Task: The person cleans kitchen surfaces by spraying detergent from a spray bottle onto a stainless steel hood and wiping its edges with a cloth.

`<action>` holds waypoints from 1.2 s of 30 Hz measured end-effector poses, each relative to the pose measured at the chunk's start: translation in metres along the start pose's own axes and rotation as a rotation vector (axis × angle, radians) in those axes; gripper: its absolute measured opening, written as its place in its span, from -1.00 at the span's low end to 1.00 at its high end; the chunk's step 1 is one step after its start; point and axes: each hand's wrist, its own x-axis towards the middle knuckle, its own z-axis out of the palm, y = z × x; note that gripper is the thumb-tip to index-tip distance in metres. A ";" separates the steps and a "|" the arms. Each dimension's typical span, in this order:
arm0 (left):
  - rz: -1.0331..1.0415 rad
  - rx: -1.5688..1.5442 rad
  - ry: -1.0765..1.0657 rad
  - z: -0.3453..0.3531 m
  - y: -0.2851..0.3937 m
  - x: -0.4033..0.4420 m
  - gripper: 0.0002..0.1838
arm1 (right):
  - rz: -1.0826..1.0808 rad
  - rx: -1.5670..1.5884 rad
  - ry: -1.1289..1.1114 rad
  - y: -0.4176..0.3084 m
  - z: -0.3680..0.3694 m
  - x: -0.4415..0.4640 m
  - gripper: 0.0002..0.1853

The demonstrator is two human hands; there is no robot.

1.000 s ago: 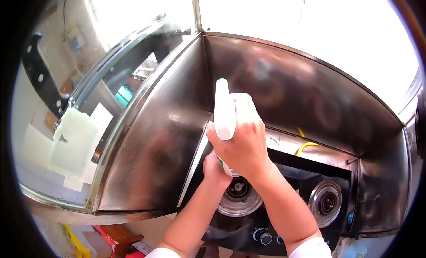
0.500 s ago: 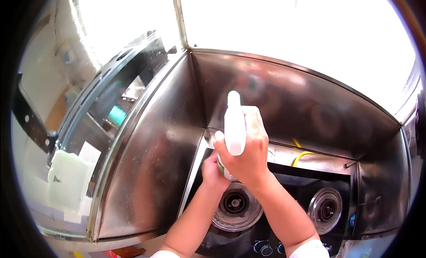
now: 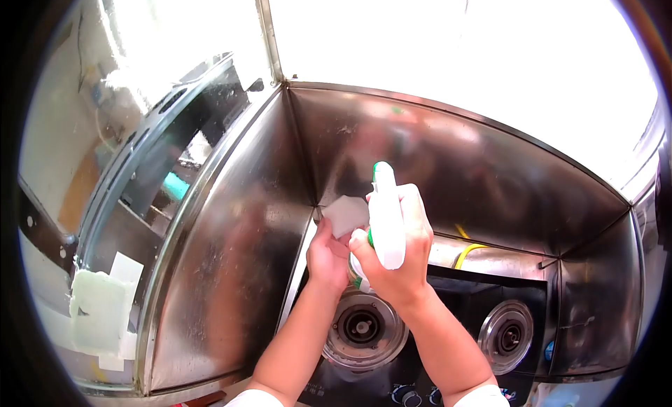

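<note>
The metal panels (image 3: pixel 448 165) stood behind and at both sides of the black gas stove (image 3: pixel 448 302), whose left burner (image 3: pixel 362 328) was below the hands and whose right burner (image 3: pixel 507 337) was near the yellow hose (image 3: pixel 470 253). The right hand (image 3: pixel 404 256) was grasping the white spray bottle (image 3: pixel 387 221) upright above the stove, and the left hand (image 3: pixel 327 256), just beside it, was holding the white cloth (image 3: pixel 346 216).
</note>
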 end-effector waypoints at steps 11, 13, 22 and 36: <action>-0.226 -0.056 -0.114 0.020 -0.037 -0.041 -0.61 | 0.012 -0.028 0.080 0.004 -0.030 -0.001 -0.63; -0.334 -0.112 -0.167 0.024 -0.042 -0.042 -0.60 | 0.017 -0.029 0.114 0.006 -0.036 -0.004 -0.64; -0.427 -0.118 -0.113 0.031 -0.052 -0.047 -0.56 | 0.025 -0.040 0.094 0.008 -0.048 -0.009 -0.60; -0.525 0.061 -0.114 0.065 -0.084 -0.057 -0.51 | 0.056 -0.054 0.072 0.014 -0.100 -0.015 -0.64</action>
